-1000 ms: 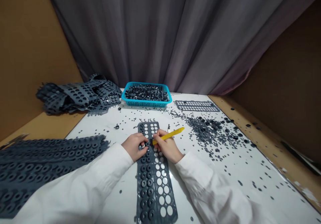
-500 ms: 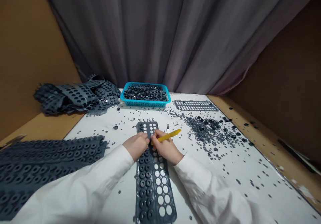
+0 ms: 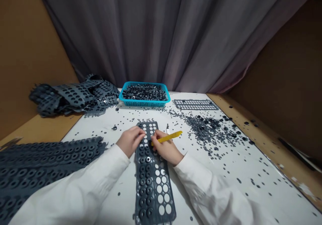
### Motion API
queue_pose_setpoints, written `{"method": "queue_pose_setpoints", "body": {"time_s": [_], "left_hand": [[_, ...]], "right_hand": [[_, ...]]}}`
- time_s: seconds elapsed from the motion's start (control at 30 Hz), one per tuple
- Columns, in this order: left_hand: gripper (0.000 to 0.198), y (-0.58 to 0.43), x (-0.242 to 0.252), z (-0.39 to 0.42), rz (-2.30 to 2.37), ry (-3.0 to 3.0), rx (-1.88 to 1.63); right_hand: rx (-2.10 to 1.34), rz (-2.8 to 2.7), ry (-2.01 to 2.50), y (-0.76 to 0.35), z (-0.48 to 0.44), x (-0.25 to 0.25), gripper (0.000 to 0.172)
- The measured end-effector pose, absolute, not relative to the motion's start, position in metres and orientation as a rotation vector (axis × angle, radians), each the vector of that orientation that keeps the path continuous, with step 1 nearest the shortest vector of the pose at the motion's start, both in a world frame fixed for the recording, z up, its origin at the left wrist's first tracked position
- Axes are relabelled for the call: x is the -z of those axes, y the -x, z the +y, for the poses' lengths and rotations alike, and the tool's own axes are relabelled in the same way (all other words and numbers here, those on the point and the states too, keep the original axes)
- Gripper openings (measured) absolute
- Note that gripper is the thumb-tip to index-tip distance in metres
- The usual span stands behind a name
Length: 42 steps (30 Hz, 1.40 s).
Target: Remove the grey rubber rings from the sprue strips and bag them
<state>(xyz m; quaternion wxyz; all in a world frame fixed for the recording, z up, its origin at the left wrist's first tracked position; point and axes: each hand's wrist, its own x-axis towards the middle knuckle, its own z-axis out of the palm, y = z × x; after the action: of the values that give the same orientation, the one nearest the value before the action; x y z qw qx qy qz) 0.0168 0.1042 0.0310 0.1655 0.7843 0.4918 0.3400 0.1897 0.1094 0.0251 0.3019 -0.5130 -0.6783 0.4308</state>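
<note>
A dark grey rubber sheet (image 3: 155, 181) lies lengthwise before me on the white table. Its near left columns carry raised rings, while the right columns and the far part show round holes with white behind them. My right hand (image 3: 166, 148) is closed around a slim yellow pen-like tool (image 3: 169, 137), its tip down at the sheet and hidden by my fingers. Over the sheet's far left edge, my left hand (image 3: 129, 140) has thumb and forefinger brought together. Anything between those fingertips is too small to make out.
A blue basket (image 3: 144, 103) full of small dark rubber pieces stands at the back. Ringed sheets (image 3: 50, 161) are stacked at left, and crumpled perforated sheets (image 3: 75, 95) lie behind them. Loose discs (image 3: 206, 131) are scattered at right, near another perforated sheet (image 3: 196, 104).
My left hand has drawn back to the left, away from my right hand, uncovering more of the sheet between them. The right hand keeps the yellow tool in nearly the same place.
</note>
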Motion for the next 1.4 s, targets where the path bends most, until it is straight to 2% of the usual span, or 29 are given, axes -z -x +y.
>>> {"method": "queue_pose_setpoints", "body": {"time_s": [0.13, 0.27, 0.5, 0.6, 0.77, 1.03, 1.2, 1.4], "left_hand": [[0.017, -0.011, -0.033, 0.105, 1.539, -1.74, -1.12], [0.025, -0.014, -0.025, 0.106, 1.283, -1.109, -1.076], [0.022, -0.016, -0.028, 0.107, 1.135, -0.877, -0.941], [0.017, -0.018, -0.022, 0.105, 1.138, -0.903, -0.914], [0.021, -0.02, -0.011, 0.099, 1.138, -1.031, -0.897], [0.018, -0.017, -0.02, 0.097, 1.312, -1.848, -0.811], [0.019, -0.018, -0.018, 0.097, 1.287, -1.968, -0.804], [0.025, -0.018, -0.016, 0.095, 1.302, -1.988, -0.824]], "right_hand": [[-1.142, -1.783, 1.3, -0.193, 0.109, -0.02, 0.022], [-1.055, -1.84, 1.217, -0.196, 0.109, -0.019, 0.023], [-1.203, -1.675, 1.258, -0.196, 0.103, -0.024, 0.026], [-1.221, -1.682, 1.297, -0.194, 0.099, -0.025, 0.025], [-1.198, -1.747, 1.317, -0.193, 0.097, -0.027, 0.025], [-1.176, -1.796, 1.347, -0.192, 0.096, -0.027, 0.025], [-1.233, -1.723, 1.358, -0.192, 0.096, -0.024, 0.024], [-1.133, -1.855, 1.396, -0.19, 0.095, -0.028, 0.025]]}}
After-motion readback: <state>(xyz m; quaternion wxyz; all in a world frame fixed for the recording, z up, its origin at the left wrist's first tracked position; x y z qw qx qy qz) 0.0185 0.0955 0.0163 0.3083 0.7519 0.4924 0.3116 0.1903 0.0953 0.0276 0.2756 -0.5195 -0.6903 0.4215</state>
